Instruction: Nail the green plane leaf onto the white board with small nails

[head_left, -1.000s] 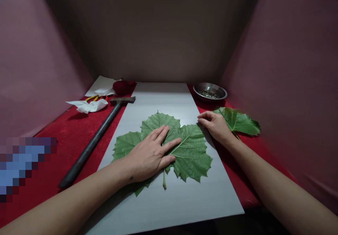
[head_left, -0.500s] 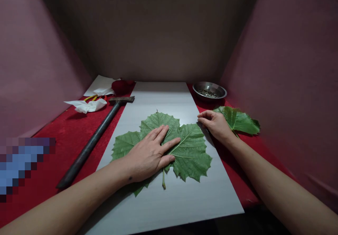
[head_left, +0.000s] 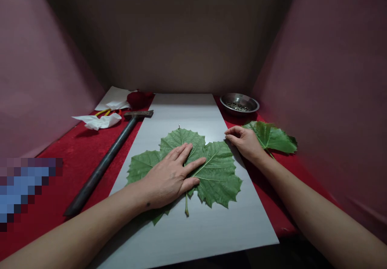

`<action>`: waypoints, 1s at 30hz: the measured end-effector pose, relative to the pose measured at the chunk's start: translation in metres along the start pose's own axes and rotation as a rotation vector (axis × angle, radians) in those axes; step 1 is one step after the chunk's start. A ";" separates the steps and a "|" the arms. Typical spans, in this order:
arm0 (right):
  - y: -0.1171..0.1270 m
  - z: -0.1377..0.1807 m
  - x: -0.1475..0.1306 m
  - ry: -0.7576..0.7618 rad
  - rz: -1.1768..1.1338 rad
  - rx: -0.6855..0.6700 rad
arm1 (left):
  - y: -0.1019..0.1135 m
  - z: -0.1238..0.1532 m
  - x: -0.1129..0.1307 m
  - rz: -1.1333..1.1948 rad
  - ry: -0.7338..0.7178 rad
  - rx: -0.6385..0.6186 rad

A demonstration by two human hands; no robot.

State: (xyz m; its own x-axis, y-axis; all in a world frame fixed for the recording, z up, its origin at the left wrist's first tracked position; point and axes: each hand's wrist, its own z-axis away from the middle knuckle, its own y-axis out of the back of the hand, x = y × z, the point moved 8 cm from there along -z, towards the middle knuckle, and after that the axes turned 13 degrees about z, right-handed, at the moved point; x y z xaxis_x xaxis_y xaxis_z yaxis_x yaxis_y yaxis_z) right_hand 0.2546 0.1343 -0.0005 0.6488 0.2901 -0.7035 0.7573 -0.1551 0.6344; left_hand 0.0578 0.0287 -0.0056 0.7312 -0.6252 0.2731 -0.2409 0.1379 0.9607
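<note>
Leaf: a large, matte green leaf [head_left: 217, 172] with broad lobes, toothed edges and pale raised veins fanning from its base; it lies spread on the board, and its lower-left part is partly hidden by the forearm.
Stem: a short green stem [head_left: 186, 208], pointing towards the person and ending in a thicker tip.
Pin: a small, thin metal pin [head_left: 179, 126] standing upright at the tip of the top lobe.
Left hand: the person's left hand [head_left: 169, 176] rests flat on the leaf, fingers spread, pressing without grasping.
Right hand: the person's right hand [head_left: 243, 138] is at the tip of the upper-right lobe, thumb and forefinger brought together in a pinch; whether something tiny sits between them, one cannot tell.
Board: a long, pale grey-white flat board [head_left: 211, 232] under the leaf, on a red cloth [head_left: 75, 148].
Right side: a smaller, glossy green leaf [head_left: 276, 139] just beyond the right wrist; farther back, a round, shiny metal bowl [head_left: 253, 101] holding thin metal pieces [head_left: 238, 107].
Left side: a dark, long-handled hammer [head_left: 112, 152], its head reaching over the board's edge; near it, crumpled white paper [head_left: 101, 121].
</note>
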 end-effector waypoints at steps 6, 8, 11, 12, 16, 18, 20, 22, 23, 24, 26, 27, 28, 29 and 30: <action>-0.001 0.000 0.000 0.052 0.034 0.016 | 0.001 0.000 0.001 0.010 0.006 -0.007; 0.001 0.001 -0.002 0.068 0.061 0.031 | 0.001 0.000 0.001 0.017 0.010 -0.013; 0.002 0.001 -0.005 0.082 0.099 0.049 | 0.002 0.000 0.001 0.027 0.016 -0.016; 0.003 0.002 -0.006 0.084 0.108 0.052 | 0.002 0.000 0.000 0.031 0.019 -0.019; 0.003 0.002 -0.007 0.090 0.132 0.059 | 0.000 0.000 -0.002 0.052 0.033 -0.048; 0.003 0.002 -0.007 0.093 0.135 0.061 | 0.000 0.001 -0.003 0.064 0.030 -0.061; 0.003 0.002 -0.007 0.096 0.140 0.061 | 0.000 0.002 -0.003 0.076 0.022 -0.067; 0.003 0.002 -0.007 0.099 0.146 0.064 | 0.002 0.002 -0.002 0.086 0.016 -0.071; 0.003 0.002 -0.007 0.100 0.147 0.066 | 0.003 0.003 -0.002 0.091 0.017 -0.075; 0.003 0.002 -0.008 0.099 0.147 0.066 | 0.004 0.003 -0.001 0.099 0.019 -0.079; 0.003 0.002 -0.008 0.097 0.146 0.066 | 0.006 0.004 -0.001 0.123 0.034 -0.095; 0.003 0.001 -0.008 0.098 0.147 0.064 | 0.007 0.005 -0.001 0.138 0.042 -0.108; 0.003 0.001 -0.009 0.100 0.149 0.062 | 0.008 0.005 -0.001 0.152 0.049 -0.122; 0.003 0.001 -0.009 0.102 0.152 0.061 | 0.009 0.005 -0.002 0.163 0.055 -0.139; 0.003 0.001 -0.009 0.105 0.155 0.059 | 0.009 0.005 -0.002 0.170 0.059 -0.155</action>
State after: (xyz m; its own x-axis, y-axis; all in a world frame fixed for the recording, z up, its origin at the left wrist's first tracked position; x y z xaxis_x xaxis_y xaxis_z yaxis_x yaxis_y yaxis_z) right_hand 0.2506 0.1302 0.0072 0.7489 0.3551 -0.5595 0.6540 -0.2601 0.7104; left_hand 0.0510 0.0274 0.0027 0.7256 -0.5372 0.4300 -0.2662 0.3571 0.8953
